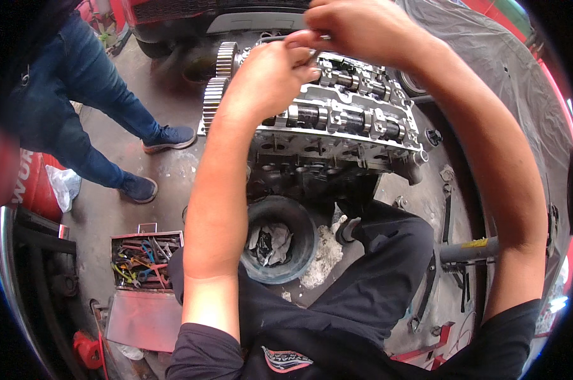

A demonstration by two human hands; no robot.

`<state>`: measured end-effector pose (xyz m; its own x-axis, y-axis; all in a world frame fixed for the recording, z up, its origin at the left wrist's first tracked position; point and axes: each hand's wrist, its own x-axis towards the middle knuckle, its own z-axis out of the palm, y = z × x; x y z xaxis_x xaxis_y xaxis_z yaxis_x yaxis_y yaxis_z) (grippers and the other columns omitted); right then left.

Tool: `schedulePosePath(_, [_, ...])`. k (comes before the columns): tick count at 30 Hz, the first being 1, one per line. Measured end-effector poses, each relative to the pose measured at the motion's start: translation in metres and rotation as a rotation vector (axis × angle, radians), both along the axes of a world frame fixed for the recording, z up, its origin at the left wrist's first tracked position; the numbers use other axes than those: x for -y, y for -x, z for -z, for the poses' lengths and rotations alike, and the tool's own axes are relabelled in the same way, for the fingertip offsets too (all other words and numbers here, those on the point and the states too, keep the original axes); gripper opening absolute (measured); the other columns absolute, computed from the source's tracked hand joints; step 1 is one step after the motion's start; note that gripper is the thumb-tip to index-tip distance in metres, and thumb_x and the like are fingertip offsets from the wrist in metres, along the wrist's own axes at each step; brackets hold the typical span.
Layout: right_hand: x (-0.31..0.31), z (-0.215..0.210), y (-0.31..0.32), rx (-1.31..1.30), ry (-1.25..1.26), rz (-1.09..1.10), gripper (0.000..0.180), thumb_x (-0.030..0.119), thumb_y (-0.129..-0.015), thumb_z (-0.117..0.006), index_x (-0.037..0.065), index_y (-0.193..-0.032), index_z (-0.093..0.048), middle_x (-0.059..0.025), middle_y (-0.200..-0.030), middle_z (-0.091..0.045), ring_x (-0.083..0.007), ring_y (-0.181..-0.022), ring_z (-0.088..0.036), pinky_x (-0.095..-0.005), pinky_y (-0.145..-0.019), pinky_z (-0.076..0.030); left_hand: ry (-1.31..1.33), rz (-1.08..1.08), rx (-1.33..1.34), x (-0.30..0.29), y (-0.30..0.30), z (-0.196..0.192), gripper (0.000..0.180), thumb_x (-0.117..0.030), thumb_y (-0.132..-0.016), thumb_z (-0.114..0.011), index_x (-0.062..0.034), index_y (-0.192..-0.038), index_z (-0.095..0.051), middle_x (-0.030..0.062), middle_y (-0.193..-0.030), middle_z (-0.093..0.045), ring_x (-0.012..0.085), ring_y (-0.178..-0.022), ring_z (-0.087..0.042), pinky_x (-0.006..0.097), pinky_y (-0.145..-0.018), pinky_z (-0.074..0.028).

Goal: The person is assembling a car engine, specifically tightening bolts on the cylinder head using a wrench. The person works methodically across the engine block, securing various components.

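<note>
An engine's cylinder head [337,136] with its camshafts [346,120] bare lies in front of me. Two toothed camshaft gears [214,104] stand at its left end. Over the far part of the head, my left hand [270,79] is closed, its fingertips pinched together beside a small dark piece. My right hand [359,28] is closed too, raised just beyond and to the right of the left, with fingertips nearly meeting it. Whatever the fingers hold is mostly hidden and too small to name.
A black tub [280,275] with crumpled rags stands below the engine. An open toolbox [147,234] full of hand tools lies at left, near a person [87,95] in jeans. Wrenches [448,212] lie on the floor at right, beside a grey bar [467,251]. A grey cover [489,69] drapes behind.
</note>
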<state>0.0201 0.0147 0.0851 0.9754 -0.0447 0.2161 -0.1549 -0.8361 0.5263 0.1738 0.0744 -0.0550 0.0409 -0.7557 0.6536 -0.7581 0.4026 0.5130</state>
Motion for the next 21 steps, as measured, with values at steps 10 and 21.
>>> schedulePosePath(10, [0.04,0.017,-0.035,0.061,0.018,-0.148,0.021,0.029,-0.084,-0.069,0.008,-0.083,-0.072,-0.0096,-0.086,-0.072,-0.0319,-0.089,-0.071,-0.0445,-0.08,-0.056,-0.137,-0.061,-0.133,-0.005,-0.012,0.004,0.024,-0.023,-0.091,-0.076,-0.0061,-0.107,-0.076,0.0145,-0.088,-0.075,0.0246,-0.083,-0.072,0.038,-0.081,-0.054])
schedulePosePath(21, [0.011,0.024,-0.023,0.186,-0.272,0.077,0.026,0.029,-0.086,-0.073,0.003,-0.087,-0.069,-0.0162,-0.085,-0.07,-0.0378,-0.084,-0.07,-0.049,-0.074,-0.055,-0.177,0.127,-0.166,0.011,-0.031,0.018,0.018,-0.016,-0.09,-0.073,-0.002,-0.102,-0.073,0.0135,-0.078,-0.071,0.0202,-0.072,-0.068,0.037,-0.074,-0.053])
